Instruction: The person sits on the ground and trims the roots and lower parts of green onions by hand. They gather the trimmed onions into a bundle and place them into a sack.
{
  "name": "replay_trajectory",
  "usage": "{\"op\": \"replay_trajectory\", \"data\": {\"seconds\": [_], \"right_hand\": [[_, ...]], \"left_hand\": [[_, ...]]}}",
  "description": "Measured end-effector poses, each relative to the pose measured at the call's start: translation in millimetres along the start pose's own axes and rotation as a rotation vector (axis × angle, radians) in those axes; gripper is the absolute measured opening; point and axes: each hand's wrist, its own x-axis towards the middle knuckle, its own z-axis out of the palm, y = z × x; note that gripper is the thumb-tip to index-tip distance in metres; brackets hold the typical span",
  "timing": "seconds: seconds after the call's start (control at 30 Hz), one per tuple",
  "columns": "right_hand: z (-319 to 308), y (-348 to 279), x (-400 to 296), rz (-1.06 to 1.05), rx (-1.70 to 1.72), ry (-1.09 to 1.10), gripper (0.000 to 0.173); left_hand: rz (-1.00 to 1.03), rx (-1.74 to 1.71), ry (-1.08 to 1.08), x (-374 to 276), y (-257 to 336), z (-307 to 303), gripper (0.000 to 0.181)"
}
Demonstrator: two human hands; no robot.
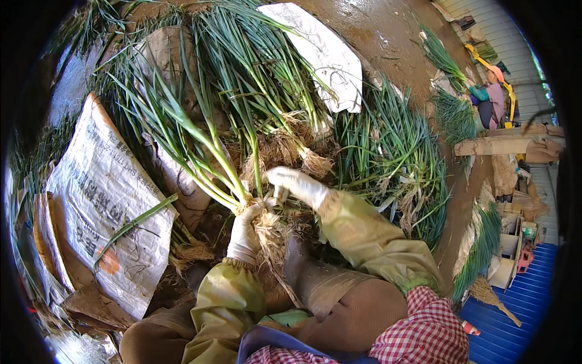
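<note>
My left hand (244, 234), in a white glove, is closed around the lower ends of a few green onions (223, 167). Their long leaves fan out away from me. Pale roots (267, 225) hang beside that glove. Close by on the right is my right hand (298, 182), also gloved and blurred. Its fingers are bent near the onion bases; whether they pinch anything is unclear. Beyond both hands lies a thick pile of green onions (268, 86), with several root clumps (316, 164) turned towards me.
A printed woven sack (113, 195) covers part of the left side. A white sack (325, 63) lies beyond the pile. More green onions (391, 154) are heaped at right. Another person (491, 98) sits far right near a wooden beam (495, 146). A broom (491, 295) lies lower right.
</note>
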Motion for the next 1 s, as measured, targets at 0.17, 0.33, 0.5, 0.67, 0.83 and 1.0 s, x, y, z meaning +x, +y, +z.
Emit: {"op": "replay_trajectory", "data": {"seconds": [0.17,0.33,0.5,0.67,0.83,1.0], "right_hand": [[-17.4,-28.6,42.8,0.093,0.609,-0.081,0.035],[-31.8,-51.3,65.3,0.058,0.301,0.034,0.023],[-28.8,-63.3,75.5,0.114,-0.759,0.299,0.013],[-16.4,-52.8,41.6,-0.841,-1.202,0.745,0.015],[19.5,-58.4,-39.4,-0.674,-0.478,0.234,0.022],[27.6,-89.6,-68.9,-0.582,0.226,0.279,0.018]], "left_hand": [[-0.094,-0.212,-0.22,-10.0,-9.0,-3.1,0.02],[-0.112,-0.067,-0.148,-13.2,-17.6,15.3,0.019],[-0.086,0.129,-0.033,-20.5,-30.5,37.5,0.029],[-0.045,0.037,0.057,-18.3,-34.9,45.1,0.034],[-0.029,-0.036,0.126,-19.3,-18.8,55.4,0.033],[0.085,0.22,0.225,-10.8,-9.0,46.9,0.033]]}}
